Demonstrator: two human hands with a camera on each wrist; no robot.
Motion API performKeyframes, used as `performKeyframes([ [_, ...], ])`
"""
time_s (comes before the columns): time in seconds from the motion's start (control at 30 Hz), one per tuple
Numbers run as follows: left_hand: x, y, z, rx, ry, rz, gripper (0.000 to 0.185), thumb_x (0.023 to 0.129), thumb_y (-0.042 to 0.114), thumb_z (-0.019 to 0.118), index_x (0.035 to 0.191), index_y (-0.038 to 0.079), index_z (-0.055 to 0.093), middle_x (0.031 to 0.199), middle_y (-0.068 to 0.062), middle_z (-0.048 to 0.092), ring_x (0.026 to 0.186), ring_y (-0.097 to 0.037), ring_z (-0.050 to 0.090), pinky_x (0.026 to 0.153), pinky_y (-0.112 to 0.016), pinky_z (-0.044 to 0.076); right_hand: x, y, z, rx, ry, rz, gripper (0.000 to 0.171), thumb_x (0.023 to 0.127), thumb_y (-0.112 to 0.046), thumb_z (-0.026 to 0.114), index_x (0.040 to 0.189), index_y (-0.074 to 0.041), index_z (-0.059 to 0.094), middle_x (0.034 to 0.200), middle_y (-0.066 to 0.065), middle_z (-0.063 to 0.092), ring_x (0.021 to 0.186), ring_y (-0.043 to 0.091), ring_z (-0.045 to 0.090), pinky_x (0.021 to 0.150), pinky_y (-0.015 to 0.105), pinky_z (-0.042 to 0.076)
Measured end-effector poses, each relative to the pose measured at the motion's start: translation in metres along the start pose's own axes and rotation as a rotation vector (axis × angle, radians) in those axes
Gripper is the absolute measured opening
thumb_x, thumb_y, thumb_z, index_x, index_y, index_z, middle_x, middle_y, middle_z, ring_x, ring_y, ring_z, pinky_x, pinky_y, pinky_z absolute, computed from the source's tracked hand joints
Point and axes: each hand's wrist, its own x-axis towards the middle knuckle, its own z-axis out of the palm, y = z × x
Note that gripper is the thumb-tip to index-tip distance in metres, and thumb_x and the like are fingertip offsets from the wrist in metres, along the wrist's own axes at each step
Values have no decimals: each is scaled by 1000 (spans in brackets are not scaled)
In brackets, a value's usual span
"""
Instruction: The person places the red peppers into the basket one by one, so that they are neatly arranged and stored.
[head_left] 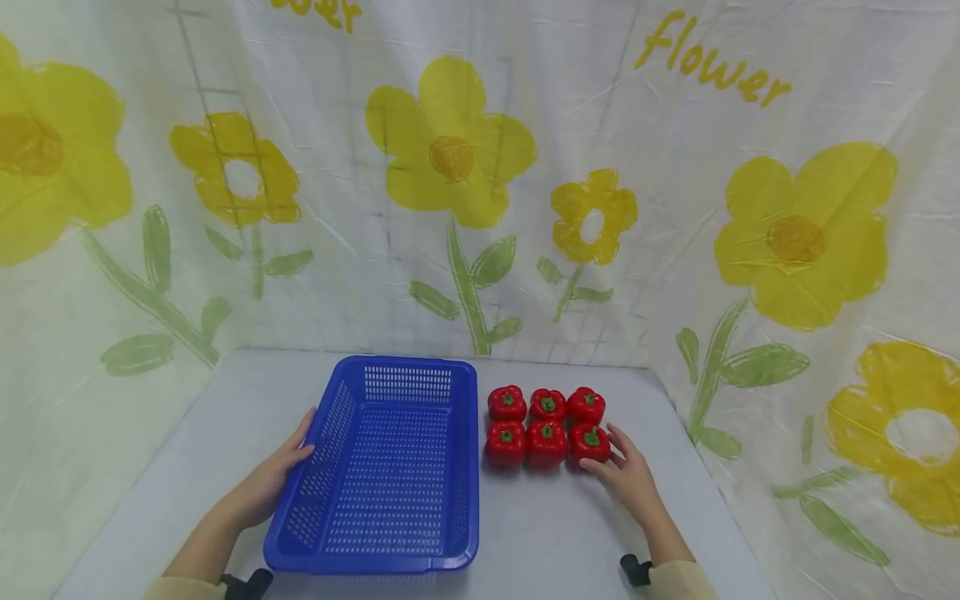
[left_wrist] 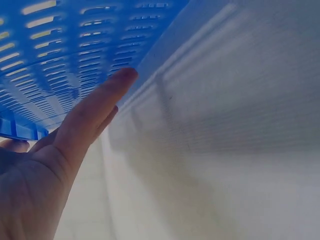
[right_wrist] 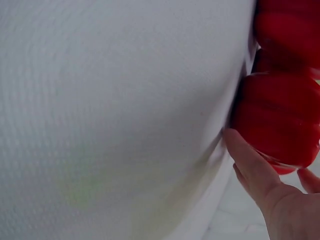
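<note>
A blue plastic basket with slotted walls stands on the white table, with nothing in it. My left hand rests against the outside of its left wall, the fingers fairly straight; in the left wrist view the thumb lies along the slotted blue side. To the basket's right, several red bell peppers with green stems stand in two rows. My right hand is at the near right bell pepper, thumb in front and fingers spread along its right side. In the right wrist view, the thumb is beside that red pepper's lower edge.
The white table runs back to a hanging white cloth painted with yellow flowers. The other peppers, such as the near middle one, stand close to the pepper by my right hand.
</note>
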Motion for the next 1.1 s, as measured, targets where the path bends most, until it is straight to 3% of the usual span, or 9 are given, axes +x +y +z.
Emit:
performKeyframes([
  [0.53,0,-1,0,-35,-2,-26,65,111,34,25,158,37,-20,164,-9,-32,149,-48,-24,114,-69,-3,4,4,3,-22,0,-15,96,82,-42,83,158,-11,32,161,21,34,148,42,34,109,50,44],
  [0.9,0,0,1,-52,-8,-27,65,111,33,25,158,36,-20,164,-9,-33,149,-49,-24,114,-69,-2,6,3,3,7,14,-9,85,86,-34,81,153,-9,37,157,23,40,143,46,40,107,51,45],
  [1.1,1,-2,-1,-62,-15,-26,65,111,33,24,158,36,-21,164,-10,-33,149,-49,-24,114,-69,-1,6,4,5,-38,33,14,90,85,-42,81,155,-10,34,152,27,43,137,49,46,104,53,49],
])
